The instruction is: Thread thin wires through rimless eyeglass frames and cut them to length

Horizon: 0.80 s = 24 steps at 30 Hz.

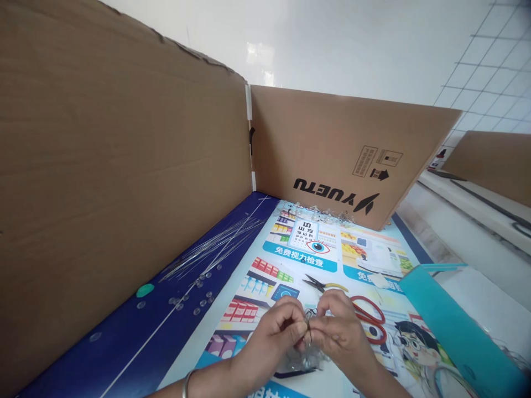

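Over the lower middle of the printed sheet, my left hand [279, 330] and my right hand [338, 330] meet fingertip to fingertip. Both are closed in a pinch on a thin dark wire [307, 333]; its ends are partly hidden by the fingers. Beneath them lies a clear, shiny bundle [309, 360] of what looks like plastic and wire, mostly covered by the hands. Just beyond my right hand rest pliers [318, 284] with a yellow handle. Red loop handles [384, 333], apparently of scissors, show beside that hand, their blades hidden.
Cardboard walls stand at the left [124, 143] and back [332, 149]. Long thin wires [211, 249], several clear round discs [199, 283] and a green disc [145, 290] lie on the blue strip. Clear wiry pieces [327, 213] line the back. A teal box [452, 331] stands right.
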### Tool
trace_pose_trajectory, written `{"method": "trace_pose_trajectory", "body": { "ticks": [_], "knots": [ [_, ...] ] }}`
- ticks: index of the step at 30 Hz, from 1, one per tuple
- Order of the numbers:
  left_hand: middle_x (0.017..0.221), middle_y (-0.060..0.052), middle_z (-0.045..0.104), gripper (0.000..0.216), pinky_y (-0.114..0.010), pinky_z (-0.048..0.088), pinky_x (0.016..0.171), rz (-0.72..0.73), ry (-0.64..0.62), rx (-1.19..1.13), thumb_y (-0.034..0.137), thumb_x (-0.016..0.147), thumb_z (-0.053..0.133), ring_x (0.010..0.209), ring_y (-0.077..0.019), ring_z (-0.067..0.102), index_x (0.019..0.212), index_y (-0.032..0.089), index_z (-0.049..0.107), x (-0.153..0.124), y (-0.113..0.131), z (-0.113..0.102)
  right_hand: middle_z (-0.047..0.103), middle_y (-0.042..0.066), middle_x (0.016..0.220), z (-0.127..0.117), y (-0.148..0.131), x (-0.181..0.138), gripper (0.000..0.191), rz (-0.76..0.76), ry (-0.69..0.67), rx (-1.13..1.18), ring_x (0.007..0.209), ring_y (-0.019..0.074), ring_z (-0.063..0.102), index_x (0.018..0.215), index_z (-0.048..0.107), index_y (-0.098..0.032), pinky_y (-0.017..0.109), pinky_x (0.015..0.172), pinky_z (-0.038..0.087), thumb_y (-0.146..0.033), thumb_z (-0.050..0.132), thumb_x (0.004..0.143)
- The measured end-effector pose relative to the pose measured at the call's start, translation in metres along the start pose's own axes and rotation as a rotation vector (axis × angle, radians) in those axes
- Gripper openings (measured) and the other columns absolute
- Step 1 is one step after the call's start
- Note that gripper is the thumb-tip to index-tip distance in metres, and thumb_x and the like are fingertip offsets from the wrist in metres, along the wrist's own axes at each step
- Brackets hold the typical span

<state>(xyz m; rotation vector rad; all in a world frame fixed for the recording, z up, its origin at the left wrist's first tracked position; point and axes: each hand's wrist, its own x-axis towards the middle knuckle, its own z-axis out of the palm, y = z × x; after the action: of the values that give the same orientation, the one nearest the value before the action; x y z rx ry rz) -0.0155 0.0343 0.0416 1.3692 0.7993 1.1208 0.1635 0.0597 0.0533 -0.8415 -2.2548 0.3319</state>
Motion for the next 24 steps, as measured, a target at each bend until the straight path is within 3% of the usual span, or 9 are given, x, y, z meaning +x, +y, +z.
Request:
{"method": "trace_pose_trajectory", "body": {
  "ticks": [5, 9, 12, 15, 24],
  "knots": [
    [0.077, -0.001, 0.046, 0.022, -0.027, 0.038, 0.072, 0.097, 0.023, 0.125, 0.029, 0.085, 0.053, 0.078, -0.0155, 0.047, 0.067, 0.016, 0.054, 0.001, 0.002, -0.001, 0.05, 0.002, 0.074, -0.001, -0.017, 0.004, 0.013, 0.054, -0.047, -0.032, 0.079, 0.0183, 0.045, 0.066, 0.056, -0.018, 0.036, 0.07, 0.037, -0.012, 0.056, 0.078],
    [0.079, -0.001, 0.046, 0.019, -0.028, 0.037, 0.073, 0.129, -0.029, 0.174, 0.026, 0.086, 0.049, 0.079, -0.0153, 0.045, 0.071, 0.017, 0.053, 0.0, 0.007, -0.003, 0.048, 0.002, 0.073, 0.003, -0.024, 0.002, 0.013, 0.071, 0.046, 0.011, 0.079, 0.0182, 0.045, 0.069, 0.052, -0.018, 0.035, 0.07, 0.039, -0.006, 0.051, 0.076],
    [0.085, -0.001, 0.048, 0.005, -0.027, 0.038, 0.071, 0.084, -0.127, 0.2, 0.02, 0.081, 0.054, 0.077, -0.0143, 0.045, 0.084, 0.018, 0.05, -0.001, 0.011, -0.002, 0.048, 0.002, 0.073, 0.004, -0.021, 0.0, 0.015, 0.086, 0.117, 0.056, 0.078, 0.0182, 0.046, 0.073, 0.053, -0.019, 0.035, 0.068, 0.04, -0.005, 0.049, 0.076],
    [0.086, 0.0, 0.049, 0.032, -0.025, 0.039, 0.066, -0.024, -0.179, 0.276, 0.008, 0.067, 0.063, 0.073, -0.013, 0.045, 0.092, 0.019, 0.045, -0.002, 0.01, -0.001, 0.047, 0.002, 0.074, 0.003, -0.019, 0.0, 0.016, 0.119, 0.11, 0.085, 0.077, 0.018, 0.046, 0.072, 0.053, -0.019, 0.034, 0.066, 0.041, -0.005, 0.048, 0.076],
    [0.073, 0.004, 0.053, 0.027, -0.022, 0.038, 0.059, -0.09, -0.061, 0.395, 0.006, 0.067, 0.058, 0.065, -0.0116, 0.05, 0.088, 0.019, 0.047, 0.0, 0.005, -0.001, 0.047, 0.003, 0.074, -0.001, -0.024, -0.001, 0.016, 0.004, 0.127, 0.016, 0.085, 0.0209, 0.045, 0.078, 0.052, -0.019, 0.042, 0.076, 0.04, -0.003, 0.049, 0.077]
  ]
}}
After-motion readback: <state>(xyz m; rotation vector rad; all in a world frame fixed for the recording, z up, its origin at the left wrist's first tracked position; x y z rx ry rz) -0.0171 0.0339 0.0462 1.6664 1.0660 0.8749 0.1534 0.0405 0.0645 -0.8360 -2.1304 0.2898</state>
